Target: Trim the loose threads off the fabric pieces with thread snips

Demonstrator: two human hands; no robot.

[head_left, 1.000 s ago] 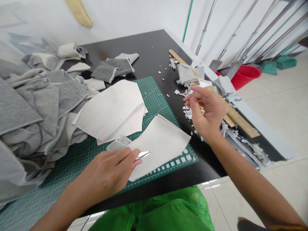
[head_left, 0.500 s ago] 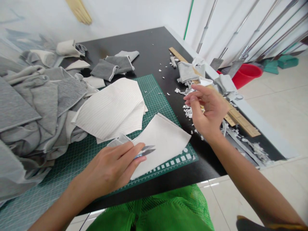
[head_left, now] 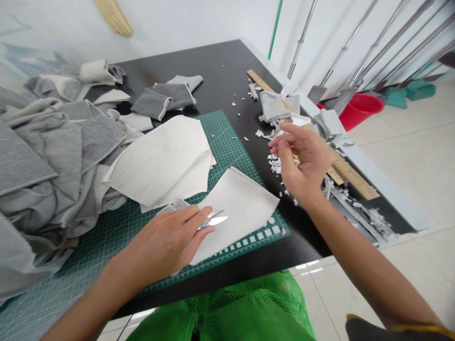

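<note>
On a cutting mat (head_left: pixel 227 137), hands (head_left: pixel 163 241) (head_left: pixel 305 161), snips (head_left: pixel 213 221), fabric (head_left: pixel 238 222)

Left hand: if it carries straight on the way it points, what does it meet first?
The off-white fabric panel under the small steel snips in the left hand, though depth is unclear; it may pass just above.

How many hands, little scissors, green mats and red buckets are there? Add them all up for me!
Hands: 2 (left hand, right hand)
Small snips: 1
Green cutting mat: 1
Red bucket: 1
Total: 5
</note>
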